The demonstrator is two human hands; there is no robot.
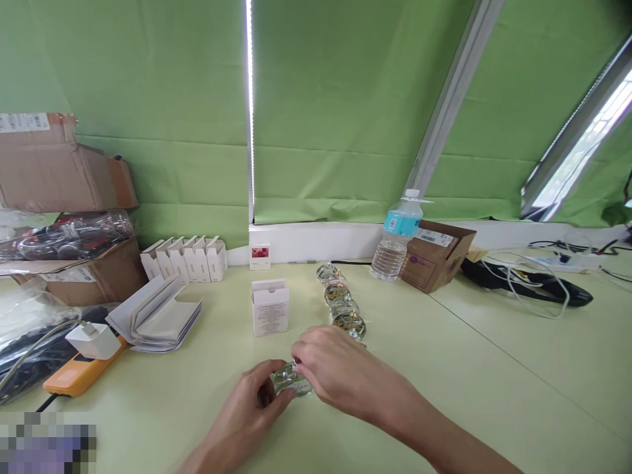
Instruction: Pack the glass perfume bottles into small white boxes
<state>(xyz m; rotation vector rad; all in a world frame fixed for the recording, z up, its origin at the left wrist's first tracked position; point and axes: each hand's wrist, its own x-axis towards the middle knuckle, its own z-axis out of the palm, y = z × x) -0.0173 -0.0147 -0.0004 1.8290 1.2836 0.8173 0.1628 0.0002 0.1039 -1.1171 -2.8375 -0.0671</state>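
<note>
My left hand (247,403) and my right hand (340,372) both grip a small clear glass perfume bottle (292,382) on the pale green table (444,395). My right fingers cover the bottle's top end. Just beyond my right hand, a line of several similar glass bottles (338,299) with gold parts runs toward the wall. Its nearest end is partly hidden by that hand. To the left of the line stands an open-flapped white carton (269,307).
Several white cartons (185,259) stand in a row at the back left, beside a small box with a red picture (259,257). Flattened cartons (155,315), an orange power strip (81,366), a water bottle (397,238) and a cardboard box (435,257) also stand nearby.
</note>
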